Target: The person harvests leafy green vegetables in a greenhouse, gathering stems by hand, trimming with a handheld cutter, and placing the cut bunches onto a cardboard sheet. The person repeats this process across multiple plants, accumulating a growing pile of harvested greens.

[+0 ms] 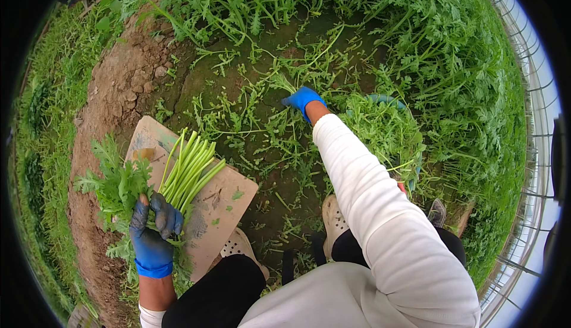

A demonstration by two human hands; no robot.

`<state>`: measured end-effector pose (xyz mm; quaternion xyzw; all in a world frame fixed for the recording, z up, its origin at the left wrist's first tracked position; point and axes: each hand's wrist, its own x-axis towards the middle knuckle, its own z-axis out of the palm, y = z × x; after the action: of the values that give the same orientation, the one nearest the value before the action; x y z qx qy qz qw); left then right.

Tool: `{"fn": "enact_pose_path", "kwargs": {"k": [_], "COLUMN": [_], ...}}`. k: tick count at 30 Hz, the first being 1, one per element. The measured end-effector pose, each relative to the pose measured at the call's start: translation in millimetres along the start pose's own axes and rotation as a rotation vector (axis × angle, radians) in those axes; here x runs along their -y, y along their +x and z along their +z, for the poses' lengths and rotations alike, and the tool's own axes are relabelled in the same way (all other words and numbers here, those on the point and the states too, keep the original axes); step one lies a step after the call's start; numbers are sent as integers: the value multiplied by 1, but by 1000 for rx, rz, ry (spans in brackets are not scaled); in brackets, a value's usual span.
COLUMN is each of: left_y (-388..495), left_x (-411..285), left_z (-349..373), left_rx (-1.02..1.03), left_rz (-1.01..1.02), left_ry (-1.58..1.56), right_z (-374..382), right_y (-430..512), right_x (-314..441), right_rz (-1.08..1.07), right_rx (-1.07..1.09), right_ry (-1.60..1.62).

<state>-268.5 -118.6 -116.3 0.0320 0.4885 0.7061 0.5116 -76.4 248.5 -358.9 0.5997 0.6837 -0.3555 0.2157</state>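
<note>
My left hand (pixel 156 234), in a soiled blue glove, is closed round a bunch of leafy greens with lobed leaves (pixel 120 185). The bunch's pale green stems (pixel 189 167) point up and right over a flat, dirt-marked board (pixel 223 203) at the lower left. Reaching forward, my right hand (pixel 302 100) wears a blue glove and is low over the soil, at the end of a few cut greens (pixel 282 82). Its fingers are partly hidden, so whether it grips them is unclear.
A tub rim (pixel 387 100) shows round a heap of loose greens (pixel 379 127) at my right. Tall plants (pixel 450 60) grow ahead and to the right. Trimmings lie scattered on the dark soil (pixel 200 87). A bare earth ridge (pixel 116 87) runs along the left. My clogs (pixel 333 218) stand below.
</note>
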Motion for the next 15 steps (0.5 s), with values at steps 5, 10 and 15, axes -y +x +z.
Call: {"fn": "enact_pose_path", "kwargs": {"k": [5, 10, 15], "left_y": [-1, -1, 4], "left_x": [0, 0, 1], "left_z": [-11, -19, -19], "left_rx": [16, -62, -25], "left_rz": [-20, -73, -36], "left_ry": [-27, -16, -11], "right_z": [32, 17, -22], "right_y": [25, -3, -70], "right_x": [-28, -25, 8], "right_rz": [26, 136, 4], "right_rx": [17, 179, 174], "right_ry": [652, 1030, 1240]}}
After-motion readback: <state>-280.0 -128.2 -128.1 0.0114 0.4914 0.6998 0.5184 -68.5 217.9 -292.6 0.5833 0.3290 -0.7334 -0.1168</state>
